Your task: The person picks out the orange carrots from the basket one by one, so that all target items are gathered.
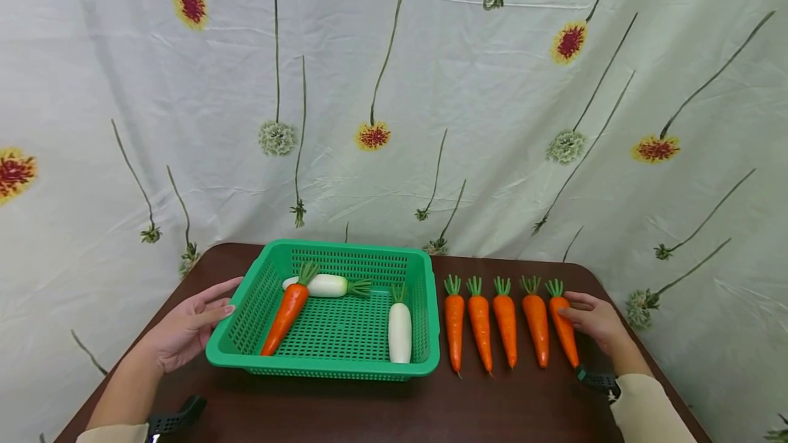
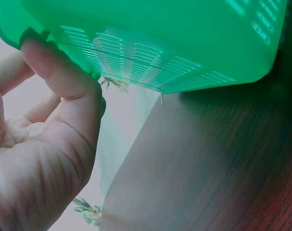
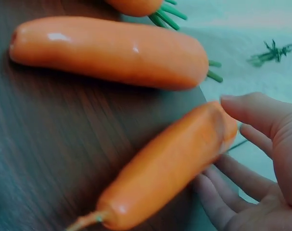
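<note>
My left hand (image 1: 187, 325) pinches the left rim of a green plastic basket (image 1: 246, 354), its thumb (image 2: 54, 67) against the rim in the left wrist view. Inside the basket lie an orange carrot (image 1: 286, 318), slanted at the left, and two white radishes, one lying crosswise at the back (image 1: 327, 285) and one pointing toward me at the right (image 1: 399, 332). At the right end of a row of carrots, my right hand (image 1: 594, 320) holds the last carrot (image 1: 565, 333) near its leafy top. Its thumb (image 3: 247, 107) and fingers lie on opposite sides of that carrot.
Several more carrots, including the nearest one (image 1: 535, 330) and the one beside the basket (image 1: 454, 333), lie in a row with green tops away from me. Everything rests on a dark brown table (image 1: 492, 409). Behind it hangs a white flowered cloth (image 1: 345, 183).
</note>
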The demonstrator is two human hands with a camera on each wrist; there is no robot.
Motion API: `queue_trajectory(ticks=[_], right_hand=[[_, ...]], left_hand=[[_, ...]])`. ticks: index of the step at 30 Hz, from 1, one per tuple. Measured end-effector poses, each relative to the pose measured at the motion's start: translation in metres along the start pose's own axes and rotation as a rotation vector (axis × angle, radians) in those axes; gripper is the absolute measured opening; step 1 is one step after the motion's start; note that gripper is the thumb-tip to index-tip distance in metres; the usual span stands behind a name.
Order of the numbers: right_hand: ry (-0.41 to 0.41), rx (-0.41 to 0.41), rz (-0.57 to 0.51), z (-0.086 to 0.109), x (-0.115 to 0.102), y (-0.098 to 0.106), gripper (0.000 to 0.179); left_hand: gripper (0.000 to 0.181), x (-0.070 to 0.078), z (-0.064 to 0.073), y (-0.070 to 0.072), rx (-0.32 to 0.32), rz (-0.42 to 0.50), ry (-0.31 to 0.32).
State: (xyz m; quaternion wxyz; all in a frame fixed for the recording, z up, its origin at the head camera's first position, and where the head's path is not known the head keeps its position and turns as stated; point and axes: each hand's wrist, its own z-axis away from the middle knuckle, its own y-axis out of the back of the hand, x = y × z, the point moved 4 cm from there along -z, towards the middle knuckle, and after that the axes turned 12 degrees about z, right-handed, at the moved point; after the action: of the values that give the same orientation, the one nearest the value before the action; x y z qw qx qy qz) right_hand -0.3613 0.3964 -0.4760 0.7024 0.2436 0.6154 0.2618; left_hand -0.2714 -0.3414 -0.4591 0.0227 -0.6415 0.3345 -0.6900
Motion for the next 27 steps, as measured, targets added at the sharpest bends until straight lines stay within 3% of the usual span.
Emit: queue_trajectory(ticks=[7,13,27], right_hand=[[0.032,0.189,0.157,0.004,-0.021,0.0,0.067],[0.066,0.337,0.198,0.009,-0.046,-0.003,0.055],[0.198,0.29,0.135,0.016,-0.093,-0.026,0.051]], left_hand=[[0.049,0.001,-0.001,0.001,-0.019,0.006,0.0],[0.05,0.0,-0.002,0.001,-0.046,0.019,-0.001],[0.051,-0.001,-0.001,0.002,-0.053,0.021,0.004]])
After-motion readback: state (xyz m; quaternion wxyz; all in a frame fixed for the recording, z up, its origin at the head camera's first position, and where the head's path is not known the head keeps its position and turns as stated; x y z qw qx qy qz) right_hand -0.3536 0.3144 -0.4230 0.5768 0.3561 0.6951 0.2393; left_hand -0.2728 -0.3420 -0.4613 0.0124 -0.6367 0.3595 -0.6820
